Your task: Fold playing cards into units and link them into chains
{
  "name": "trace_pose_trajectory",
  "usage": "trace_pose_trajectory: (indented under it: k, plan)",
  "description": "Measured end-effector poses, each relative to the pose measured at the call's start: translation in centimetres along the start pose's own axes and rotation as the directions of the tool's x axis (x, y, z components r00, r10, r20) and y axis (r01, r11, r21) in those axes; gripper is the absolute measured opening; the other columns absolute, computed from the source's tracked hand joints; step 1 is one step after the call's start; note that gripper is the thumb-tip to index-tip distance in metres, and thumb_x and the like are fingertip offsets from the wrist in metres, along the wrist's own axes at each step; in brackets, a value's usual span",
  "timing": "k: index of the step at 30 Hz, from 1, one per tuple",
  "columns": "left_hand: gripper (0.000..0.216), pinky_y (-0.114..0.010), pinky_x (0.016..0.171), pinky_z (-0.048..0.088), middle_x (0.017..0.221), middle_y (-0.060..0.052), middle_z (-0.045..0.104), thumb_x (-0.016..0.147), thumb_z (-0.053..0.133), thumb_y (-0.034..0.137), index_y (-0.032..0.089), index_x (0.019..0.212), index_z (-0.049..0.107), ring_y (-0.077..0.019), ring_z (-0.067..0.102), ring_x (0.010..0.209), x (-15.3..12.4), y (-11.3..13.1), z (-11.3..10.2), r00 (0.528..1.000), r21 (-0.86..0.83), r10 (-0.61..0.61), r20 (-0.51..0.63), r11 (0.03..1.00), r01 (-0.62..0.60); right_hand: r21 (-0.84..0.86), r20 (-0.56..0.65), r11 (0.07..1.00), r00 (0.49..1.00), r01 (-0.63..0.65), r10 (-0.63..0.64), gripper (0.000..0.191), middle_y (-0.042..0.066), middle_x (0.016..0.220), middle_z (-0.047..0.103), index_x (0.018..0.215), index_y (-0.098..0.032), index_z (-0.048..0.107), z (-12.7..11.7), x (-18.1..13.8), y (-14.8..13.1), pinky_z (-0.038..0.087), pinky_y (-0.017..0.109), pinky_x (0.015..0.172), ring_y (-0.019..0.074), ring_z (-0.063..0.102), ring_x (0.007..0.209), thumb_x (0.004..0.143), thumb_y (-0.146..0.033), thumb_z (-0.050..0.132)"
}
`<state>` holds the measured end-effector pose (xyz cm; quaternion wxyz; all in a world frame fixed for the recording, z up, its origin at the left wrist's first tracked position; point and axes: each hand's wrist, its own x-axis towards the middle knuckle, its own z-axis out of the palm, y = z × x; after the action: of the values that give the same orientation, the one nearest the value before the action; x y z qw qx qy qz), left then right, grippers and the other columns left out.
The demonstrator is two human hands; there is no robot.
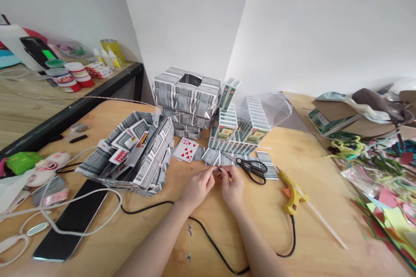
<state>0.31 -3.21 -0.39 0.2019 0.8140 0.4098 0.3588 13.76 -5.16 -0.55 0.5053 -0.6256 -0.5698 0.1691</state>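
Observation:
My left hand (197,186) and my right hand (232,185) meet over the wooden table (325,181), fingertips pinched together on a small folded playing card (218,172). Just beyond them lie flat cards (211,156), a face-up red seven (186,149) and black-handled scissors (250,166). A yellow glue gun (292,190) lies to the right of my right hand, its black cord (208,236) running under my forearms. A basket woven of cards (136,156) sits to the left, and a hollow box of folded cards (186,97) stands behind.
Card packs (237,130) stand in rows by a clear plastic bag. A black tablet (69,220) with a white cable lies at the left front. Coloured paper scraps (386,199) crowd the right edge. Paint jars (69,75) sit on a side table.

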Motion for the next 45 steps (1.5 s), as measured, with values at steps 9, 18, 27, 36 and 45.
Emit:
trace_pose_trajectory:
  k: [9, 18, 27, 36, 45]
  plan:
    - [0.040, -0.031, 0.077, 0.051, 0.106, -0.009, 0.064, 0.083, 0.035, 0.011, 0.018, 0.120, 0.046, -0.0186, 0.063, 0.091, 0.2, 0.5, 0.1, 0.998, -0.013, -0.002, 0.058, 1.000, 0.002, -0.041, -0.038, 0.999, 0.999, 0.008, -0.009, 0.024, -0.001, 0.059, 0.050, 0.064, -0.021, 0.045, -0.1, 0.2, 0.1, 0.037, 0.027, 0.054, 0.0147, 0.046, 0.055, 0.086, -0.030, 0.041]
    - [0.032, -0.029, 0.075, 0.051, 0.094, -0.006, 0.067, 0.080, 0.040, 0.011, 0.019, 0.107, 0.055, -0.0168, 0.063, 0.084, 0.2, 0.7, -0.1, 0.991, -0.137, -0.136, 0.001, 0.981, 0.135, -0.009, -0.007, 0.998, 0.998, 0.057, -0.057, 0.023, 0.000, 0.062, 0.050, 0.064, -0.021, 0.043, -0.1, 0.0, 0.4, 0.038, 0.028, 0.056, 0.0156, 0.047, 0.058, 0.085, -0.032, 0.042]
    - [0.027, -0.027, 0.064, 0.051, 0.088, -0.005, 0.064, 0.074, 0.057, 0.028, 0.016, 0.097, 0.051, -0.0156, 0.063, 0.074, 1.2, -0.1, 0.3, 0.854, -0.661, -0.519, 0.026, 0.632, 0.405, 0.428, 0.184, 0.851, 0.951, -0.304, 0.247, 0.028, -0.002, 0.053, 0.053, 0.072, -0.023, 0.041, 0.5, 0.3, -0.2, 0.046, 0.030, 0.053, 0.0153, 0.051, 0.047, 0.084, -0.048, 0.041]
    - [0.015, -0.021, 0.053, 0.041, 0.060, 0.002, 0.055, 0.068, 0.058, 0.028, 0.016, 0.067, 0.050, -0.0110, 0.052, 0.056, 1.5, -1.1, 0.3, 0.821, -0.653, -0.554, 0.139, 0.572, 0.496, 0.434, 0.142, 0.862, 0.964, -0.264, 0.224, 0.028, 0.007, 0.092, 0.065, 0.093, -0.019, 0.058, 0.0, 0.7, 0.4, 0.048, 0.034, 0.073, 0.0204, 0.061, 0.083, 0.077, -0.042, 0.054]
    - [0.013, -0.021, 0.056, 0.040, 0.064, 0.001, 0.056, 0.071, 0.054, 0.028, 0.015, 0.073, 0.054, -0.0109, 0.051, 0.059, 1.6, -1.4, 0.4, 0.832, -0.661, -0.542, 0.113, 0.584, 0.471, 0.411, 0.143, 0.856, 0.950, -0.313, 0.279, 0.026, 0.001, 0.062, 0.059, 0.080, -0.017, 0.058, 0.4, 0.7, 0.8, 0.044, 0.026, 0.049, 0.0147, 0.053, 0.053, 0.077, -0.043, 0.054]
